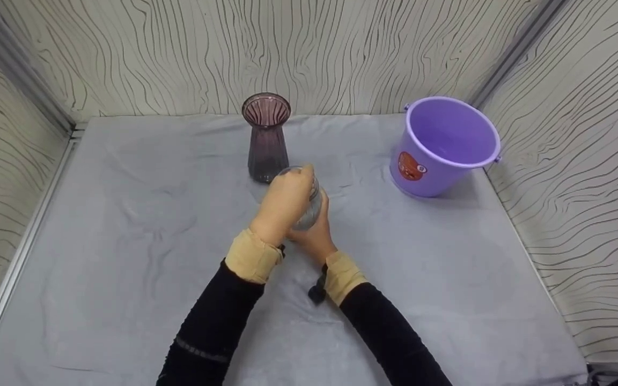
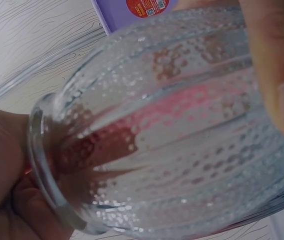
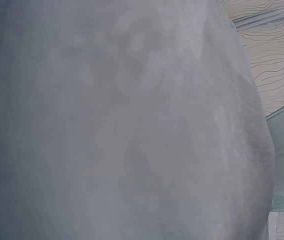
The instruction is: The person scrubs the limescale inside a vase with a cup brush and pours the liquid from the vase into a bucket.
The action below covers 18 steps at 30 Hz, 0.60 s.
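Note:
A clear glass jar with a dimpled, ribbed wall and a thick rim fills the left wrist view, its mouth toward the left. In the head view my left hand is curled over the top of this jar. My right hand grips it from below and the right; its finger shows large in the left wrist view. A pink-red streak runs from the mouth along the jar, and a speck of red shows by my left fingers. It looks like a slim thing held in the left hand; its kind is unclear.
A purple-tinted fluted glass vase stands just behind the hands. At the back right is a purple bucket with a red label. Grey cloth covers the table, with wood-patterned walls around it. Pale cloth blurs most of the right wrist view.

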Available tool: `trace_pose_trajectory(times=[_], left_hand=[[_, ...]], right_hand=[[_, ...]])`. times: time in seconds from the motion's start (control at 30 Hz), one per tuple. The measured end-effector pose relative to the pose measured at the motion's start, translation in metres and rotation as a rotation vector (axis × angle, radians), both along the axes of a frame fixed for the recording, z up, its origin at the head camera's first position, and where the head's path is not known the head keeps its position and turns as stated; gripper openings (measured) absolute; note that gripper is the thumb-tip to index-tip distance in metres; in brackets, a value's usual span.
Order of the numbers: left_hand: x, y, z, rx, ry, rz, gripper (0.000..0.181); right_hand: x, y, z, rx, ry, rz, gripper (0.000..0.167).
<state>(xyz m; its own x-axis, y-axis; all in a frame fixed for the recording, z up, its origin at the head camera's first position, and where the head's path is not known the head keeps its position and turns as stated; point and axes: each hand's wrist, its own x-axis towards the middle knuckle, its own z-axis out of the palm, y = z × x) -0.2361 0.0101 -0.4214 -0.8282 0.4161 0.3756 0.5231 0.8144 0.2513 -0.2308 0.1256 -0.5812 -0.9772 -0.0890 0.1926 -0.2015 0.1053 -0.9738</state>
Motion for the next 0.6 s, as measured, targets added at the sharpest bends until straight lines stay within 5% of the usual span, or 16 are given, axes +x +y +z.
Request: trace_pose_trajectory(times=[0.33, 0.6], left_hand=[[0.0059, 0.0042, -0.0025, 0.013, 0.108, 0.022, 0.005], [0.0043, 0.0021, -0.0059, 0.079, 0.08, -0.011, 0.006]], right_hand=[[-0.0024, 0.0, -0.0024, -0.01, 0.044, 0.005, 0.143], [-0.0021, 0.0007, -0.0021, -0.03, 0.046, 0.005, 0.143]])
